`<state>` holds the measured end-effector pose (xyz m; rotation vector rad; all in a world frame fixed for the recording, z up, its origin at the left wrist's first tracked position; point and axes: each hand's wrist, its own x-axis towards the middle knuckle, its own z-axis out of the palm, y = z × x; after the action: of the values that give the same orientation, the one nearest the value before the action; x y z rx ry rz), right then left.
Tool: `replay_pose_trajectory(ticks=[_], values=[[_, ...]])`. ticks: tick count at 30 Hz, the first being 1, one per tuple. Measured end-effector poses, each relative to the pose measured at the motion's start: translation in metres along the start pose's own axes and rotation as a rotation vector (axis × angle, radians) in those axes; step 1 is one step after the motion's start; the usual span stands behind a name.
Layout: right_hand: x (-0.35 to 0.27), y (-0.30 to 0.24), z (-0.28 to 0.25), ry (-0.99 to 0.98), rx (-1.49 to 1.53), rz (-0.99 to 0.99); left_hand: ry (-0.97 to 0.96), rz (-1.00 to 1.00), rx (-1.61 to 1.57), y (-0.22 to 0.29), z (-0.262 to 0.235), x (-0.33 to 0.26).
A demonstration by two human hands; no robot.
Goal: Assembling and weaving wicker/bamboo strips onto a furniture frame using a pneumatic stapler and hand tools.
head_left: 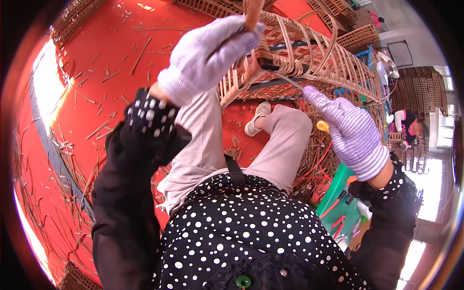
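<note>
Above our knees, at the top middle of the view, stands the wicker frame point(309, 53), a half-woven rattan piece of pale curved ribs, apparently resting on the red floor point(96, 58) in front of us. Our left hand point(208, 53), in a pale knitted glove, is closed around a brown strand or stake point(253, 14) at the frame's upper edge. Our right hand point(350, 130), in a striped knitted glove, reaches toward the frame's lower side with its forefinger stretched out; a thin grey strand point(285, 79) runs toward that fingertip, but we cannot tell whether the hand pinches it or only touches it.

We judge the frame light and springy rather than rigid: the ribs should flex under pressure and could crack if bent sharply. The thicker rim looks like the safest place to hold; single strands are thin and likely slippery in gloves.

Around us lie 1 pale shoe point(257, 118), cut rattan scraps point(58, 159) scattered over the floor, a tangle of orange strands point(316, 169) just beside our right leg, and a green tray point(338, 203) of tools below the right wrist. More woven pieces point(360, 34) sit behind the frame. Another person point(411, 125) works well apart at the right edge.
</note>
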<state>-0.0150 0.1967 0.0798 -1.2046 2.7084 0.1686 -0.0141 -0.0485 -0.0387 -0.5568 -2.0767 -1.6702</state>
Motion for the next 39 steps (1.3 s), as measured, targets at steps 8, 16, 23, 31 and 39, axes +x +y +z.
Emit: replay_pose_trajectory(ticks=[8,16,23,31,39], values=[[0.033,-0.025,-0.048,-0.113,-0.43,-0.196,0.0,0.506,0.539,-0.057,0.02,0.031],[0.069,-0.009,-0.051,-0.197,0.011,-0.373,0.04,0.523,0.479,-0.051,0.029,0.029],[0.002,-0.046,-0.008,-0.047,-0.567,-0.059,-0.057,-0.107,-0.513,-0.024,0.028,0.029],[-0.006,-0.038,-0.002,0.081,-0.454,-0.105,0.077,-0.048,-0.412,0.029,0.028,0.012],[-0.006,-0.034,0.008,0.116,-0.371,-0.072,-0.016,0.074,0.182,0.022,0.024,0.006]])
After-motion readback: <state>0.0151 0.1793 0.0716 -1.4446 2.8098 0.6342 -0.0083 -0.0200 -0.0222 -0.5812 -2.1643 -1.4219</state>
